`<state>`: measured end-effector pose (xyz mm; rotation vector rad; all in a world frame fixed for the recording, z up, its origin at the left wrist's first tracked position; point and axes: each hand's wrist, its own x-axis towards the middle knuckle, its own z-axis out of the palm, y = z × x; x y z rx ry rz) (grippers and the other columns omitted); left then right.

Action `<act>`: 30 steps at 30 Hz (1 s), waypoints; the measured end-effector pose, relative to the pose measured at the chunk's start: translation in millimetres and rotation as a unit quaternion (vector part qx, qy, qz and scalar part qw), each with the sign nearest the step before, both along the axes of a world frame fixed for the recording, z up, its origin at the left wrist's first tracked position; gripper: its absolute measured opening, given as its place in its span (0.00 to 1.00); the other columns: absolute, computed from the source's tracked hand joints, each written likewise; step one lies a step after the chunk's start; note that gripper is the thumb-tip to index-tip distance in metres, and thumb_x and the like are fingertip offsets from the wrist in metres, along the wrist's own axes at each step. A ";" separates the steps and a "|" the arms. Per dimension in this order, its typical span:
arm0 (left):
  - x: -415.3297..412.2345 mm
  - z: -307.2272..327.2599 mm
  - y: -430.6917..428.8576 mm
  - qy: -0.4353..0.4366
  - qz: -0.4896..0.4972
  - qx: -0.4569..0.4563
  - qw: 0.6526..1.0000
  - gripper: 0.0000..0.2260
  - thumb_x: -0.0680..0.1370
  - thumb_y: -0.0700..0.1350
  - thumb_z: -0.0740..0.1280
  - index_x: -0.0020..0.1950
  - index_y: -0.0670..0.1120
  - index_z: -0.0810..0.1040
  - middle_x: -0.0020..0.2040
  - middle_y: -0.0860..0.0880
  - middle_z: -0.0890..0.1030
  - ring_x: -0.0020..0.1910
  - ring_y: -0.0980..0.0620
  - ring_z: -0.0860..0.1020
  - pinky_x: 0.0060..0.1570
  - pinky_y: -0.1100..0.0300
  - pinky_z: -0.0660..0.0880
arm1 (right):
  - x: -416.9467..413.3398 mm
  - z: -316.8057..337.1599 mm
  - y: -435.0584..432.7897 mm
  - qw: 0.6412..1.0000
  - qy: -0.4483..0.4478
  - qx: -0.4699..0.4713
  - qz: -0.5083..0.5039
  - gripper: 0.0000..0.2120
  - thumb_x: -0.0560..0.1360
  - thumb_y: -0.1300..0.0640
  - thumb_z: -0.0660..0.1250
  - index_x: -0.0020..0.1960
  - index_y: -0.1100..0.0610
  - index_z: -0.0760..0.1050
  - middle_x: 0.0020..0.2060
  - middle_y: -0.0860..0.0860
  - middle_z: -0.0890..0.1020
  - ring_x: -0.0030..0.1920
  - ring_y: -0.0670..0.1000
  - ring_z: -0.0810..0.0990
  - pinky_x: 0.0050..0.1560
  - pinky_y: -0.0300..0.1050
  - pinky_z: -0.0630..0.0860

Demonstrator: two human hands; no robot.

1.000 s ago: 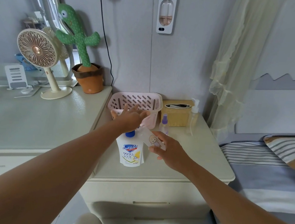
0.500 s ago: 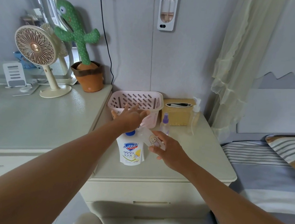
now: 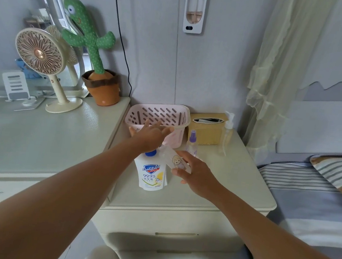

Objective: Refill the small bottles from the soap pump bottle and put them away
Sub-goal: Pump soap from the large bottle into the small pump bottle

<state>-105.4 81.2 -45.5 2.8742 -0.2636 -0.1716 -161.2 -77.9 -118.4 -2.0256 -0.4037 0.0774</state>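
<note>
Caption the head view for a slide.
Left hand atop soap pump bottle; right hand holds small bottle beside it.

Both arms bare, reaching forward from the lower corners. Left arm is straight. Left hand (image 3: 151, 137) palm down, fingers straight and splayed, sitting over the top of the soap pump bottle (image 3: 151, 173). Right forearm angled inward. Right hand (image 3: 196, 174) back up, fingers curled round a small bottle (image 3: 176, 160), held tilted just beside the left wrist.

Left hand (image 3: 152, 137), fingers spread, is pressing on top of soap pump bottle (image 3: 152, 174) standing on nightstand (image 3: 234, 180); right hand (image 3: 197, 174) is holding small bottle (image 3: 176, 160) tilted beside the pump.
</note>
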 end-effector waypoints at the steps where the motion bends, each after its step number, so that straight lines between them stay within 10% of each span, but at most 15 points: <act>1: -0.1 2.0 -1.9 -0.007 -0.002 -0.001 1.000 0.19 0.85 0.49 0.46 0.75 0.48 0.61 0.77 0.46 0.57 0.77 0.46 0.48 0.72 0.44 0.41 | 0.2 1.0 0.1 1.000 0.007 0.009 0.003 0.23 0.76 0.56 0.66 0.70 0.49 0.66 0.53 0.40 0.71 0.51 0.44 0.73 0.39 0.35 0.80; 21: 18.4 10.0 34.3 -0.119 0.092 -0.051 0.987 0.30 0.77 0.67 0.43 0.69 0.54 0.70 0.65 0.49 0.76 0.67 0.48 0.70 0.69 0.31 0.45 | -1.7 1.5 -5.1 0.987 0.095 0.127 -0.027 0.17 0.75 0.58 0.68 0.60 0.46 0.69 0.54 0.52 0.76 0.51 0.50 0.78 0.41 0.41 0.82; 26: 15.1 16.5 27.2 -0.170 0.063 -0.080 0.980 0.28 0.78 0.66 0.47 0.65 0.52 0.74 0.48 0.49 0.82 0.52 0.48 0.80 0.70 0.43 0.57 | -2.1 1.4 -10.1 0.977 0.104 0.178 -0.047 0.18 0.74 0.58 0.69 0.62 0.49 0.71 0.55 0.56 0.77 0.53 0.53 0.80 0.41 0.43 0.82; 30: -0.9 23.8 9.2 -0.170 0.017 -0.216 0.961 0.20 0.79 0.59 0.59 0.63 0.49 0.77 0.58 0.48 0.80 0.47 0.51 0.78 0.53 0.60 0.71 | -2.8 8.9 -18.4 0.969 0.081 0.222 -0.075 0.23 0.73 0.60 0.70 0.65 0.49 0.69 0.54 0.57 0.78 0.53 0.54 0.80 0.40 0.42 0.81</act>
